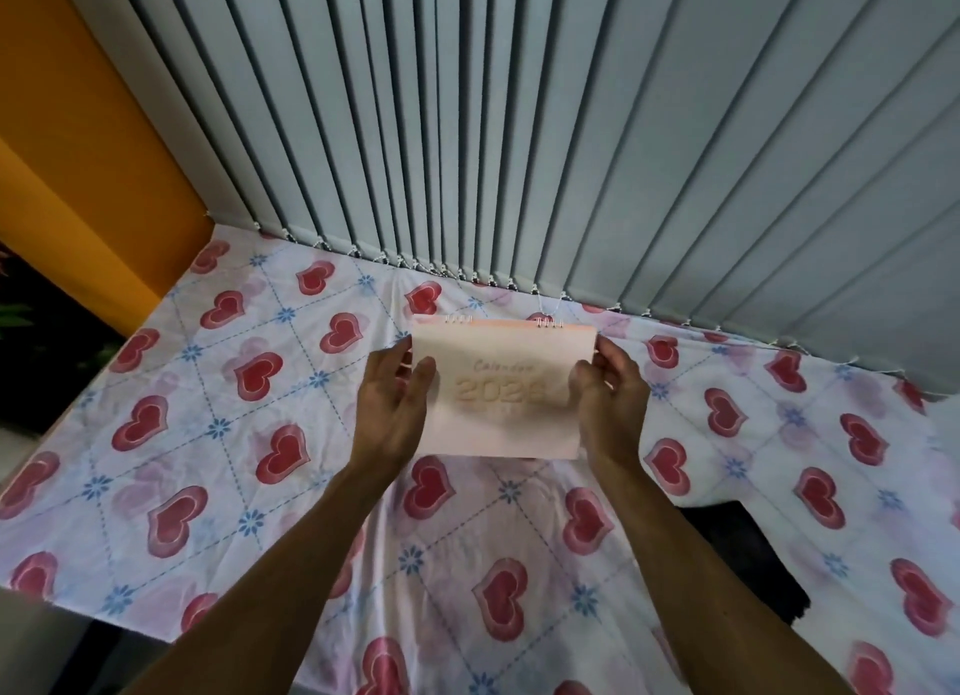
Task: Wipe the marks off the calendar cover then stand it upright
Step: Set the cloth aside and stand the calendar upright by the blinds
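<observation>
A pale pink desk calendar with wire spiral binding along its top edge and "Calendar 2026" printed on the cover is held over the table. My left hand grips its left edge, thumb on the cover. My right hand grips its right edge the same way. The cover faces me and tilts back slightly. I cannot tell whether its bottom edge touches the cloth. No marks show on the cover.
A white tablecloth with red hearts and blue flowers covers the table. Grey vertical blinds hang right behind the calendar. An orange wall is at the left. A dark gap shows at the right front.
</observation>
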